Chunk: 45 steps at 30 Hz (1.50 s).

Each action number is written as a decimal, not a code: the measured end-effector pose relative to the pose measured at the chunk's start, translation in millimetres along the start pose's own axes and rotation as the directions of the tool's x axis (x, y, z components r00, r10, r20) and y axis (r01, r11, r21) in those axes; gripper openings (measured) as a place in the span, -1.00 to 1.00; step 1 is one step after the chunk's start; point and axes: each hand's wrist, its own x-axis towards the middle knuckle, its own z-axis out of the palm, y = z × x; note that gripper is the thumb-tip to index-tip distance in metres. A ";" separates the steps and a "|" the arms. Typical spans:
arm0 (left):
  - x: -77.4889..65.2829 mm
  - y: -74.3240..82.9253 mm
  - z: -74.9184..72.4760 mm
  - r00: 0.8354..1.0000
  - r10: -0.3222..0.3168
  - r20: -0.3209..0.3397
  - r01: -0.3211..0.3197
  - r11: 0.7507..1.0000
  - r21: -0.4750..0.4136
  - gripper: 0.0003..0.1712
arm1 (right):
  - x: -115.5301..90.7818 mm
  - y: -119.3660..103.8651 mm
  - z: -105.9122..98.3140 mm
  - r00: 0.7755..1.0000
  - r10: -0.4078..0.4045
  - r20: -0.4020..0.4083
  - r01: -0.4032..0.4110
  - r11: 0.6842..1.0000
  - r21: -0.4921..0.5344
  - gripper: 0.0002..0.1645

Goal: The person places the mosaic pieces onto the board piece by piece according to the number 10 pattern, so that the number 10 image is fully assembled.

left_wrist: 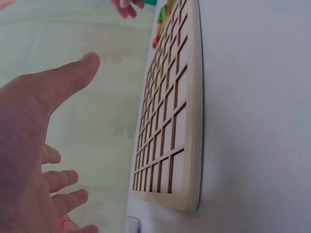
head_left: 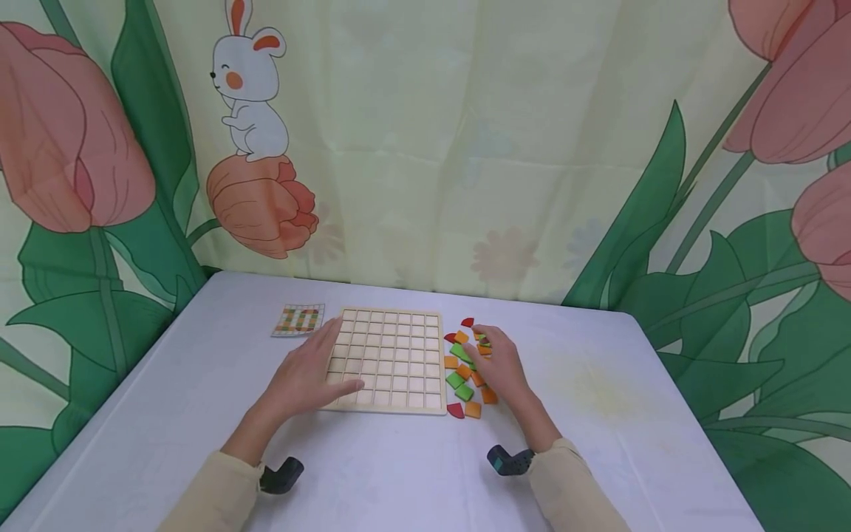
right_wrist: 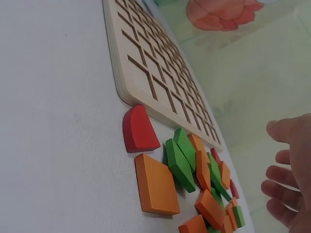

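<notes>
A wooden grid board [head_left: 392, 362] with rows of square recesses lies flat on the table. My left hand [head_left: 309, 369] is spread over its left edge, thumb out across the near cells; the left wrist view shows the fingers apart and holding nothing. To the board's right is a loose heap of orange, green and red wooden pieces, among them an orange square [right_wrist: 158, 187], a green diamond-shaped piece [right_wrist: 180, 165] and a red quarter-round piece [right_wrist: 138, 128]. Over the heap's right side hovers my right hand [head_left: 500, 366], fingers loosely bent, with nothing visible in its grasp.
A small card [head_left: 298, 320] printed with a coloured grid pattern lies left of the board's far corner. The white-covered table [head_left: 399, 473] ends at the back against a curtain [head_left: 425, 148] with tulips and a rabbit. Black wrist devices [head_left: 282, 476] sit at both sleeves.
</notes>
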 end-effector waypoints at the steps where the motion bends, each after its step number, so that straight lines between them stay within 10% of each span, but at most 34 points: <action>1: -0.6 -1.0 1.5 1.000 -0.005 0.003 0.005 1.000 -0.007 0.30 | 0.8 0.4 1.5 1.000 -0.002 -0.003 0.002 1.000 0.003 -0.39; 19: -6.6 -17.9 13.9 0.980 -0.101 0.169 0.097 0.995 0.027 0.33 | 21.7 6.7 17.9 0.997 0.054 0.050 -0.054 0.999 0.004 -0.49; 45: -3.8 -26.9 18.9 0.972 -0.100 0.215 0.100 0.995 0.008 0.27 | 43.2 14.0 30.7 0.995 0.069 0.066 -0.062 0.994 -0.093 -0.60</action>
